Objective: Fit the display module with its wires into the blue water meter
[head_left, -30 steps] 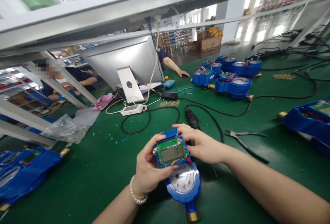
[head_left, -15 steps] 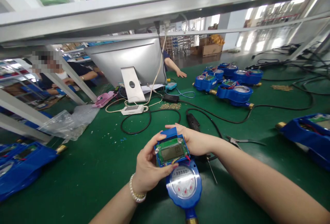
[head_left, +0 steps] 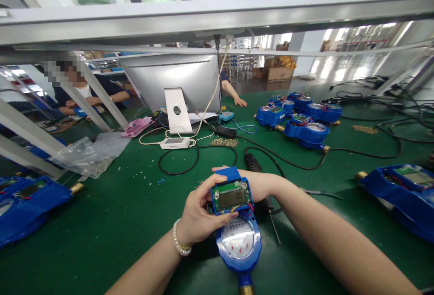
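Observation:
In the middle foreground is a blue water meter (head_left: 239,240) with a round dial and brass ends. Its upper housing is uncovered and shows a green circuit board with a small LCD (head_left: 232,199) and thin wires. My left hand (head_left: 200,209), with a beaded bracelet at the wrist, grips that housing from the left, thumb across its lower edge. My right hand (head_left: 259,185) reaches behind the housing; most of its fingers are hidden, so what they hold does not show. Beside it lies a black-handled electric screwdriver (head_left: 252,163), its thin shaft pointing toward me.
Several blue meters (head_left: 305,130) stand at the back right, with others at both sides. A monitor (head_left: 176,82), a white adapter (head_left: 174,143), a pile of brass screws (head_left: 224,142), cables and a plastic bag (head_left: 84,154) lie ahead. A shelf (head_left: 217,19) crosses above. Co-workers sit beyond.
The view has tilted up a little. The meter's housing sits slightly further right in view, still in my left hand. My right hand stays behind it, and its forearm now covers part of the pliers.

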Demonstrator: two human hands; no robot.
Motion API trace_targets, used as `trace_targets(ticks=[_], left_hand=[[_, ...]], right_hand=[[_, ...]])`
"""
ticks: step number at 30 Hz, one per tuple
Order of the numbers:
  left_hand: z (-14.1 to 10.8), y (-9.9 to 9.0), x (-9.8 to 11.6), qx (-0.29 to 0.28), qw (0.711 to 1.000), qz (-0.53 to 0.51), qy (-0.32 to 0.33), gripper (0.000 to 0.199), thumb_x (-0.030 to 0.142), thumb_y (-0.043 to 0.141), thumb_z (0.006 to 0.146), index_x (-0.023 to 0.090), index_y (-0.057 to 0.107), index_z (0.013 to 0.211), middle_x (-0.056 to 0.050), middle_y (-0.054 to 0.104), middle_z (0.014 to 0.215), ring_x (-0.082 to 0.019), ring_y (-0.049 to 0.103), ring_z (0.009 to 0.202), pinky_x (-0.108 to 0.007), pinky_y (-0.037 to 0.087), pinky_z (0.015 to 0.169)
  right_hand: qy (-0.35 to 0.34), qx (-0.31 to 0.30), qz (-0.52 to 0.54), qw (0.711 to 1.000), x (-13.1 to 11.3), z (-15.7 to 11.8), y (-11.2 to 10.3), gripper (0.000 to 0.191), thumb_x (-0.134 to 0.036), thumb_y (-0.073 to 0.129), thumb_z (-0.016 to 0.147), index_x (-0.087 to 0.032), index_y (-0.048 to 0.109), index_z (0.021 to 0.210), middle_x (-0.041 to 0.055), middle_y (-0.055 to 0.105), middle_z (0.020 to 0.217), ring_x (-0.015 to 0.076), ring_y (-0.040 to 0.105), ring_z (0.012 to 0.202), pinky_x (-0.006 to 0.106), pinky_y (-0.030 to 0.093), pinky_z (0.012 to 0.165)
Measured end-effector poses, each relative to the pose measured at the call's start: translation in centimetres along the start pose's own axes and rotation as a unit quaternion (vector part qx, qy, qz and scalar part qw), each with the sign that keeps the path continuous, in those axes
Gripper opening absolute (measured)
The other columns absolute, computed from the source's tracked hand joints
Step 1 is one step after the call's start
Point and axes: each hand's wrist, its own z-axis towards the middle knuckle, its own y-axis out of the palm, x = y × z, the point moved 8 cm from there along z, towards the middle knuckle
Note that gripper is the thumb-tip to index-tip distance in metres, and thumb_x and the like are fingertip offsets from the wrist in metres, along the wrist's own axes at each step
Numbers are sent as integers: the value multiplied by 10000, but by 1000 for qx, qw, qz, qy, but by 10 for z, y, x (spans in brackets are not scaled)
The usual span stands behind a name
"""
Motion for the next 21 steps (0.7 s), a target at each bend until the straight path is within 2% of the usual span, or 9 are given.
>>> trace_targets(ticks=[5,8,10,13,15,17,19,21], left_hand=[[4,-2,6,-6,999,30,26,642,114,826,593,235,562,1165,-54,645,1078,-187,670,916,-249,574,796],[5,-2,5,-18,999,35,30,658,133,822,606,242,540,1191,-72,641,1085,-209,671,932,-275,580,786],[6,0,6,-24,998,39,36,652,143,819,615,230,532,1194,-98,632,1124,-250,644,1028,-312,572,825],[6,2,5,-24,999,37,26,652,164,830,601,210,536,1181,-131,566,1247,-282,599,1116,-340,559,867],[7,4,1,-32,999,-3,-8,644,164,827,608,211,525,1175,-117,586,1213,-246,651,1017,-325,574,831],[7,7,-3,-40,997,-51,-51,632,151,820,621,218,511,1169,-84,648,1103,-215,682,924,-312,581,799],[6,8,-8,-39,992,-86,-88,626,141,816,631,223,502,1166,-64,685,1026,-219,683,923,-315,578,803],[6,8,-11,-33,988,-111,-106,629,136,813,637,229,492,1170,-64,684,1044,-223,681,935,-321,574,811]], right_hand=[[13,-33,-6,999,16,3,1,421,-274,682,750,-163,606,1149,89,574,1270,221,433,1262,435,138,1154],[30,-43,2,999,26,5,1,447,-324,684,751,-145,595,1151,106,542,1303,228,403,1287,411,193,1141],[40,-59,15,997,31,6,3,435,-369,687,748,-122,611,1098,106,589,1228,225,478,1209,371,309,1089],[56,-99,35,993,37,9,6,394,-418,700,732,-92,645,947,70,679,984,190,602,936,288,482,871],[70,-121,44,989,42,11,8,362,-431,698,740,-86,643,836,33,678,808,148,602,747,254,506,709],[82,-135,51,986,47,13,10,341,-434,666,783,-98,621,756,-1,638,698,117,578,643,243,493,621],[91,-139,55,985,51,14,11,339,-430,625,830,-108,603,727,-13,610,678,110,579,629,249,495,606],[99,-133,58,984,53,14,11,329,-424,614,845,-110,600,746,-11,611,711,114,591,656,261,507,625]])
